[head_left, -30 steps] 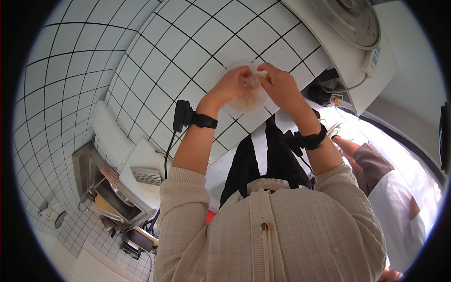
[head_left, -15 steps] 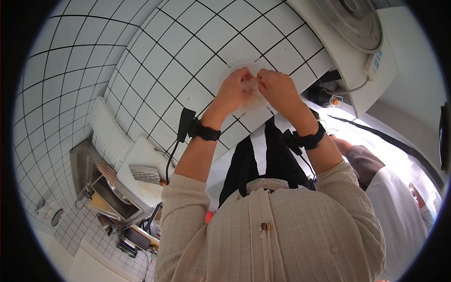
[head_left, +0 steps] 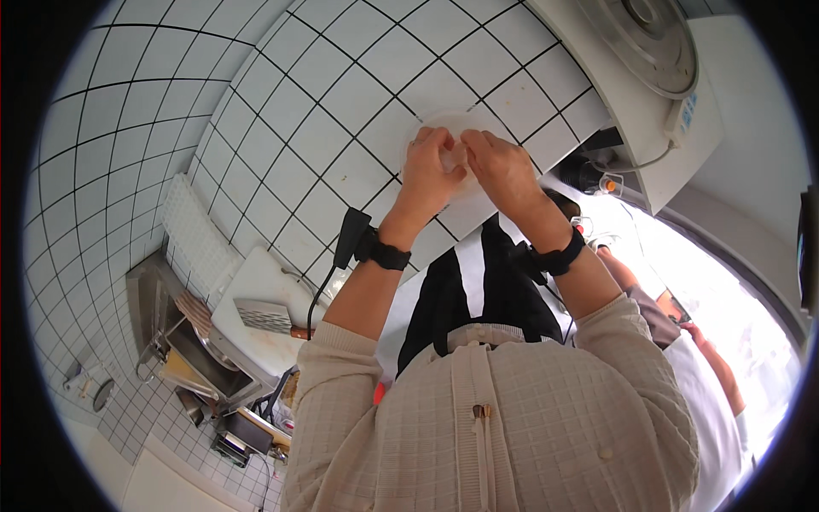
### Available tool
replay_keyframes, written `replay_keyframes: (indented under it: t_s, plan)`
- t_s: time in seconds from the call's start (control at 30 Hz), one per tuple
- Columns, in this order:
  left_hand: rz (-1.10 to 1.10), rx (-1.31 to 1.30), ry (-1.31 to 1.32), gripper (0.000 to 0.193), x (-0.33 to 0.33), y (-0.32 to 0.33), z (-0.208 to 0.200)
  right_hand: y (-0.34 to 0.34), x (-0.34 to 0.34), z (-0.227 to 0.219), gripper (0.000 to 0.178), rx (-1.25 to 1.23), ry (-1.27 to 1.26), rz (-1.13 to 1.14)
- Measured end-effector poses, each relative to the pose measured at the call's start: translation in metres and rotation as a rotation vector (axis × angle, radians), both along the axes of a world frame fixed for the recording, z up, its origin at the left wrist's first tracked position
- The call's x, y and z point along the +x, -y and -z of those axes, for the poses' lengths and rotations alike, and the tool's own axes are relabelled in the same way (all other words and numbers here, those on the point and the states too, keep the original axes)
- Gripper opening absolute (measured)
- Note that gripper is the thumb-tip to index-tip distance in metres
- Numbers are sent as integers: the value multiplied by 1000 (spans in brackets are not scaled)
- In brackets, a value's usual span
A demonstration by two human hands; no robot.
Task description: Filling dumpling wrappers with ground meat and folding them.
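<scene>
My left hand [head_left: 429, 175] and my right hand [head_left: 503, 173] meet over a clear round bowl [head_left: 444, 113] on the white tiled counter. Between their fingertips is a pale, translucent soft piece [head_left: 458, 155], mostly covered by the fingers, so its kind cannot be made out. Both hands are closed in a pinch on it, thumbs turned inward. The bowl's contents are largely hidden beneath my hands. A black band circles each wrist.
To the left, a cleaver [head_left: 264, 317] lies on a white cutting board [head_left: 247, 346] beside a metal sink [head_left: 147, 294]. At the right are a bottle with an orange cap [head_left: 607, 184], a white power strip [head_left: 680, 119] and a large metal lid [head_left: 653, 51]. Another person [head_left: 704, 401] is close by.
My left forearm has shifted slightly right, and the fingers now cover more of the pale piece. The other person at the right has moved, with an arm now reaching out.
</scene>
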State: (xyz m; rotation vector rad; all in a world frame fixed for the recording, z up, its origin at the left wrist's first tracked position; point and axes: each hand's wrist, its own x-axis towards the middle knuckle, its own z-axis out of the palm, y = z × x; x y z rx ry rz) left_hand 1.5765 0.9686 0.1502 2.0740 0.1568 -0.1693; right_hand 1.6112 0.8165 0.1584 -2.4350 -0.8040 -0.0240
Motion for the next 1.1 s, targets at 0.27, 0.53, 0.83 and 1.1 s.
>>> replay_keyframes:
  t_s: [0.27,0.53,0.83,1.1]
  plan:
    - [-106,50,59,30,-9,11,-9,0,-3,-4,19,84,27,-11]
    - [-113,162,85,32,-14,16,-17,3,-8,-11,14,384,-489,157]
    - [-108,337,212,37,-22,25,-29,-5,-15,-19,18,496,-751,324]
    - [-124,367,174,35,-23,20,-29,1,-21,-36,12,451,-662,148]
